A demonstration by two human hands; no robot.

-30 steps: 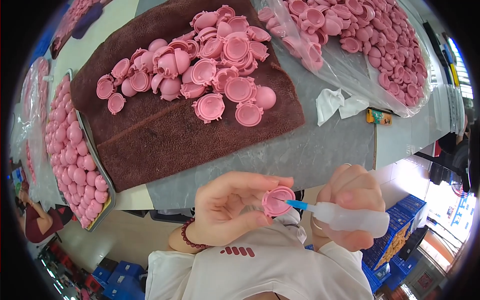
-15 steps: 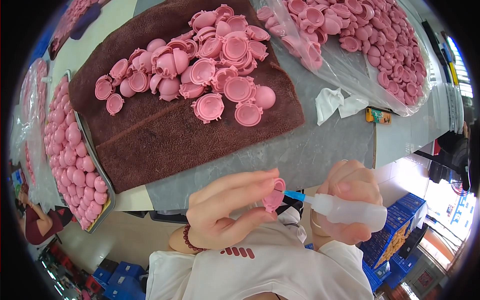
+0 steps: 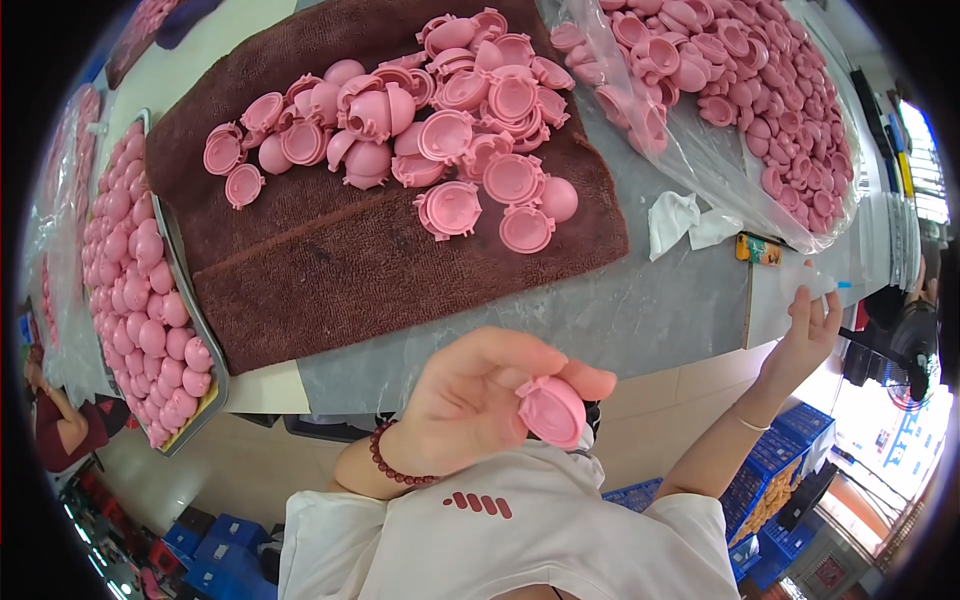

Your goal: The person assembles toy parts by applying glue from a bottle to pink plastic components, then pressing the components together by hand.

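Note:
My left hand (image 3: pixel 470 400) is close to my chest and pinches a round pink plastic shell (image 3: pixel 552 410) between thumb and fingers. My right hand (image 3: pixel 808 328) is stretched out to the right, at the table's edge, with its fingers on a clear squeeze bottle (image 3: pixel 808 283) that has a blue tip. On the brown towel (image 3: pixel 380 260) ahead lies a heap of pink shells (image 3: pixel 440 130), some dome up and some hollow side up.
A metal tray (image 3: pixel 185 300) at the left is packed with pink domes. At the top right lies a clear plastic sheet (image 3: pixel 690 150) heaped with more pink shells. Crumpled white tissue (image 3: pixel 672 218) and a small orange object (image 3: pixel 757 250) lie on the grey table. Blue crates stand on the floor.
My right hand has left the shell and swung out to the right table edge with the bottle. My left hand has turned the shell and kept hold of it.

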